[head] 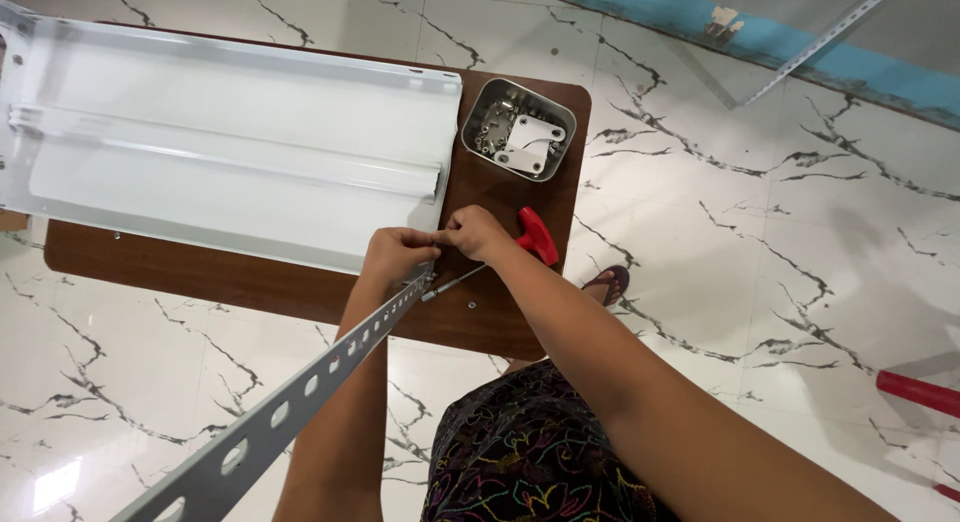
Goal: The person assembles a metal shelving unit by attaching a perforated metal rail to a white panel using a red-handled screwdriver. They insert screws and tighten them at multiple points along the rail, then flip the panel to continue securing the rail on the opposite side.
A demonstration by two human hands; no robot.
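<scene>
White marble-look floor (780, 282) with dark veins fills the room, glossy with a bright patch of light at lower left. A low brown table (250, 277) with rounded corners stands on it. A blue strip (700, 27) with chipped paint crosses the top right.

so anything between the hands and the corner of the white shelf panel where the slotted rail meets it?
Nothing visible. Left hand and right hand are already at the white shelf panel corner, by the slotted rail end. The red-handled tool lies beside them.
</scene>
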